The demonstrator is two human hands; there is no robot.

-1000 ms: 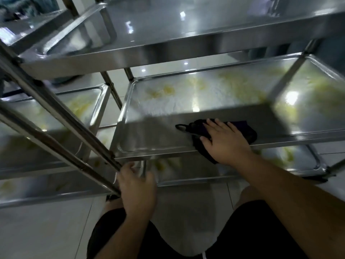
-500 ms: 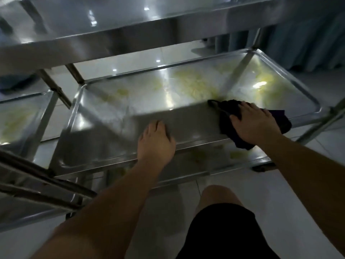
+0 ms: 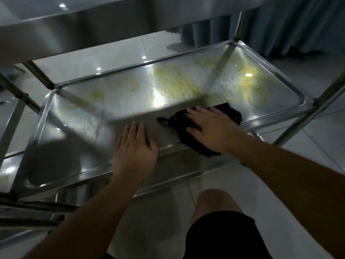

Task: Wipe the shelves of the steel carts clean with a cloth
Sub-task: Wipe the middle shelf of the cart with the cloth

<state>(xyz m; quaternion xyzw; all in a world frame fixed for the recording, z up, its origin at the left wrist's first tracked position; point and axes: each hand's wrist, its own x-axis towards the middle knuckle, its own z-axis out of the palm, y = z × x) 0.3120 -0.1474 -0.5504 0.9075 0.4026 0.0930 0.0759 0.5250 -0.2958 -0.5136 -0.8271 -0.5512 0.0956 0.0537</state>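
Since half a second ago, both hands have slid a little toward the middle of the shelf, and the right hand has carried the cloth leftward, away from the shelf's right end.

Largest in view is the steel cart (image 3: 325, 94), its upright posts running at the right and left edges. Its upper shelf (image 3: 78, 25) fills the top of the picture as a bright, reflective slab. Below it lies the middle shelf (image 3: 71, 113), a rimmed steel tray; yellow smears (image 3: 179, 79) and a whitish film cover its far half, while the near strip looks dull and darker. A lower shelf (image 3: 186, 161) shows through under the front rim. Part of a second cart (image 3: 11, 116) stands just beside it at the left. Tiled floor (image 3: 308, 146) surrounds the carts, and a dark curtain (image 3: 291, 25) hangs at the upper right.

Black shorts (image 3: 220, 238) and a bare knee (image 3: 212, 200) sit at the bottom.

On the near part of the middle shelf, right of centre, lies the dark cloth (image 3: 231, 112). The right hand (image 3: 211, 129) presses flat on it with fingers extended, not curled around it. The left hand (image 3: 134, 148) rests palm-down on the shelf's front edge, fingers straight and grasping nothing, just beside the cloth but apart from it.
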